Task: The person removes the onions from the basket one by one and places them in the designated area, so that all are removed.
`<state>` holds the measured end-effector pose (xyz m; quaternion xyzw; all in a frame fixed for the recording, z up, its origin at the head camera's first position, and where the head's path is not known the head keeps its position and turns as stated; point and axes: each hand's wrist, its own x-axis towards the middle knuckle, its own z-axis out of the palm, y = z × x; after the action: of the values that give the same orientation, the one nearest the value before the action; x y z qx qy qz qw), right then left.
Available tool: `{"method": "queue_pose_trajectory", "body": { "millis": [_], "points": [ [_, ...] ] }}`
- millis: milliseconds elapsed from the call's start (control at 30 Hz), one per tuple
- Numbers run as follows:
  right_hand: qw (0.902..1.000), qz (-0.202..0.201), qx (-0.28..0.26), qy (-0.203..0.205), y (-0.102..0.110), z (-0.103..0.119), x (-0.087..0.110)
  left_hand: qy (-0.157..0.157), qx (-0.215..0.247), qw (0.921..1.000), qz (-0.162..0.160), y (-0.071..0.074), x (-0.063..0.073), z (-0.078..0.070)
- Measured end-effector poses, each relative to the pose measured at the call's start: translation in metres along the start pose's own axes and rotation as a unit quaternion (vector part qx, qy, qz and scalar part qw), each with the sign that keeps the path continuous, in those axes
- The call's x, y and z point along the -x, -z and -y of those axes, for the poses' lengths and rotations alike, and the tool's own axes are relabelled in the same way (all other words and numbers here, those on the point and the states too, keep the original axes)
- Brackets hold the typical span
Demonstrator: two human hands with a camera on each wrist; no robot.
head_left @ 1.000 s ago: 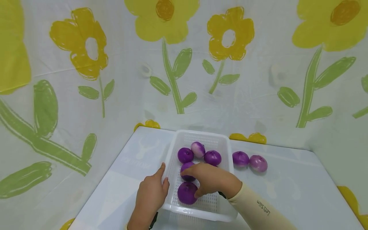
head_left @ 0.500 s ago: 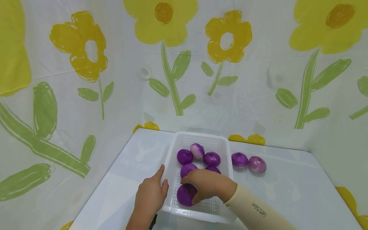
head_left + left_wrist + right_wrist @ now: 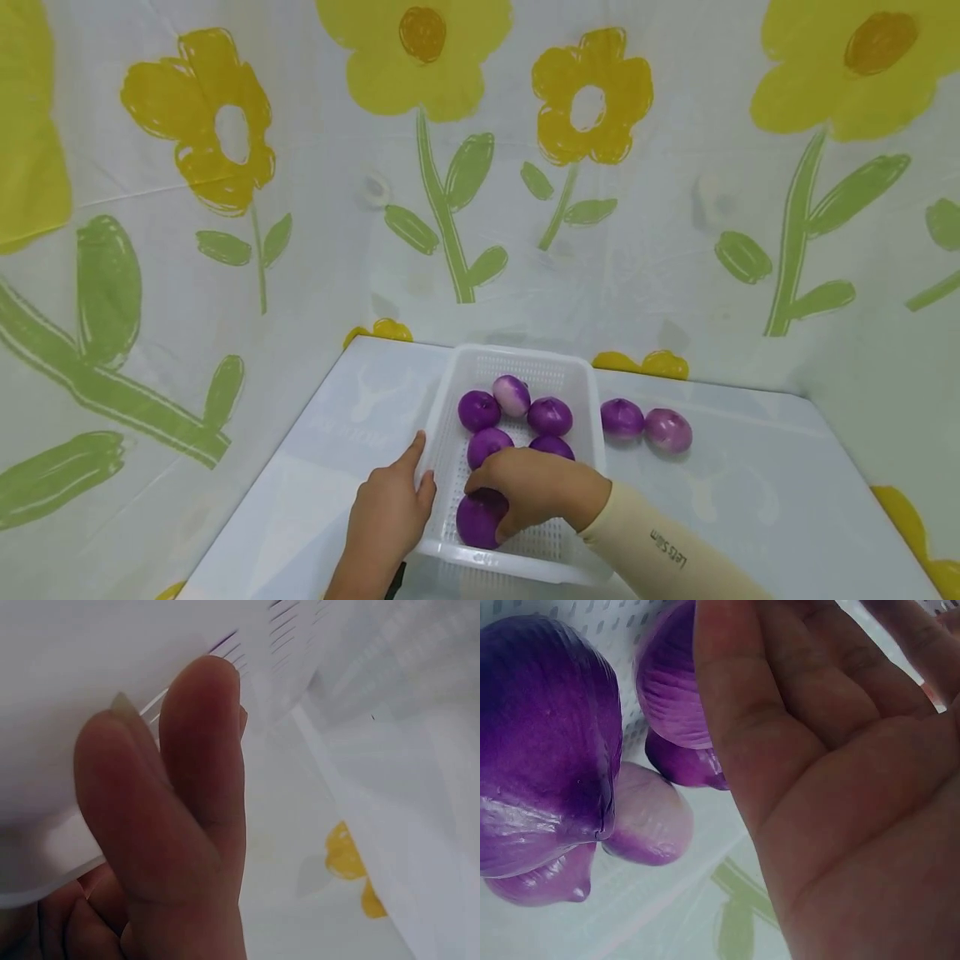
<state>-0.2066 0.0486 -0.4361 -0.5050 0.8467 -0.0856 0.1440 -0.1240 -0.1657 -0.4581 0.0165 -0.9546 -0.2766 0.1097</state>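
My right hand reaches down into a white plastic basket. Its thumb and fingers go round the near purple onion, hiding part of it. Behind that hand are more onions in the basket: one in the middle, a dark one partly covered by the hand, and several at the far end, among them a paler onion. My left hand rests at the basket's left side, index finger straight along the rim. Seen from the left wrist, two fingertips stand against the slotted wall.
Outside the basket, to its right, two onions lie side by side on the white table: a purple one and a pinker one. A flower-print cloth hangs behind and at both sides of the table.
My right hand has moved a little toward me and lower, closing round the near onion; the middle and right onions show more now. The left hand stays at the rim.
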Motion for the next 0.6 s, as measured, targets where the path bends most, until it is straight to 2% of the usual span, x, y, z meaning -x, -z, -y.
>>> {"method": "queue_pose_trajectory", "body": {
  "millis": [367,600],
  "points": [
    [0.9995,0.019,-0.019,-0.017,-0.0015,-0.0006,0.0024,-0.005,0.0,1.0,0.0,-0.0013,0.0001,0.0],
    [0.9984,0.025,-0.016,-0.047,-0.0019,0.0004,-0.001,-0.001,-0.009,1.0,0.001,-0.0004,-0.0012,-0.0001]
  ]
}}
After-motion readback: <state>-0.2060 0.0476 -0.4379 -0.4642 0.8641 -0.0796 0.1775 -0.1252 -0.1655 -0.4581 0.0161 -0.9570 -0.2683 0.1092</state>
